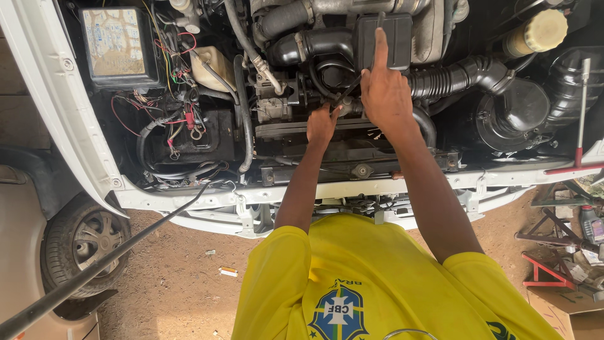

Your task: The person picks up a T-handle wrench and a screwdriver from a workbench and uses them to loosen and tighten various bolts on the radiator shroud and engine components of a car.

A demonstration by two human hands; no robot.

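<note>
Reaching into the engine bay, the left hand pinches a small fitting mid-bay beside black hoses; the right hand lies unclenched, forefinger pressed on the far black airbox

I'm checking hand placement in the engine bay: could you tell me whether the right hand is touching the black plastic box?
Touching. The head view shows the right hand with its index finger laid flat against the front of the black plastic box.

Bare reddish dirt ground, daylight, car wheel, cardboard box at right
</note>
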